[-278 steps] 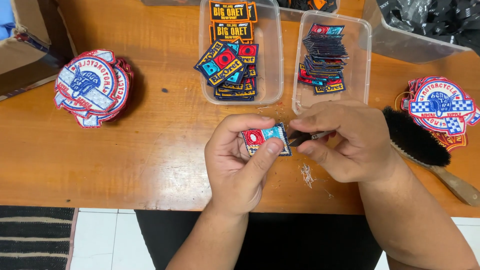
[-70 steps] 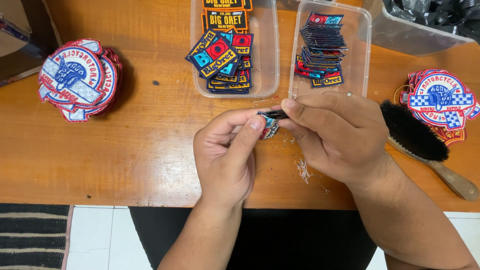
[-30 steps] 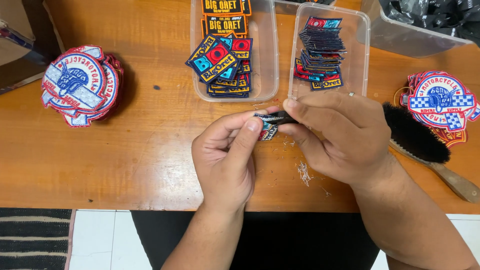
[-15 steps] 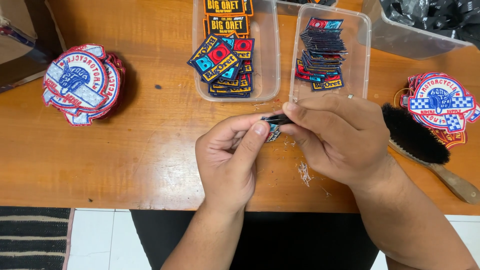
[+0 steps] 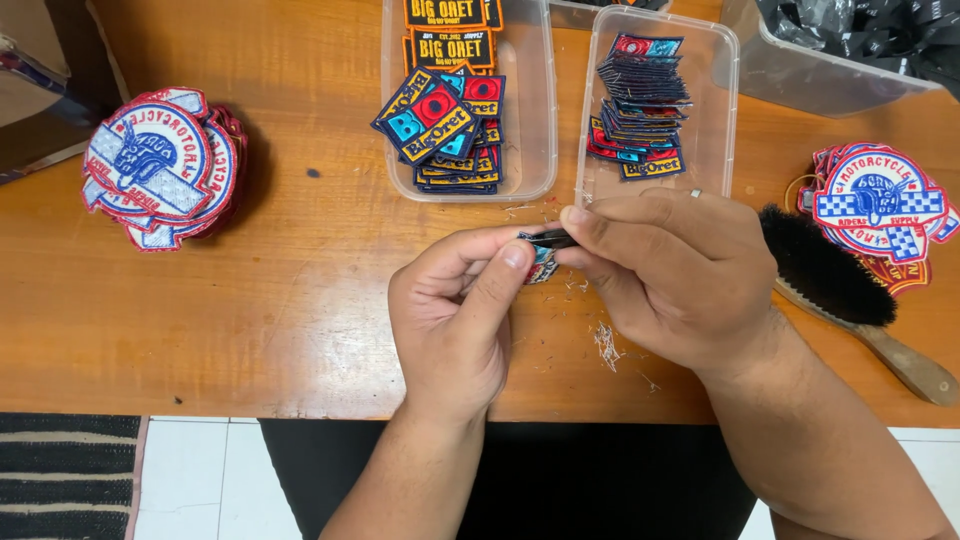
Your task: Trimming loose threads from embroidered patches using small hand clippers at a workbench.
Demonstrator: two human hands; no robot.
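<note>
A wooden table [image 5: 250,300] fills most of the view, with a white tile floor and a striped rug [image 5: 65,475] below its near edge. In the middle, the left hand [image 5: 450,320] pinches a small patch [image 5: 541,265] between its thumb and fingers. The patch is blue, red and black, and most of it is hidden. The right hand [image 5: 675,270] is closed around a thin dark tool [image 5: 553,238], and the tip of the tool touches the top edge of the patch. What kind of tool it is cannot be seen.

Little bits of cut thread [image 5: 607,345] lie on the table just under the hands. Behind the hands stand two clear plastic tubs. The left tub [image 5: 535,150] holds loose square patches, and the right tub [image 5: 722,110] holds a neat stack of them. A pile of round patches [image 5: 160,165] lies far to the left. More round patches [image 5: 875,205] lie at the right, next to a black brush with a wooden handle [image 5: 830,280].
</note>
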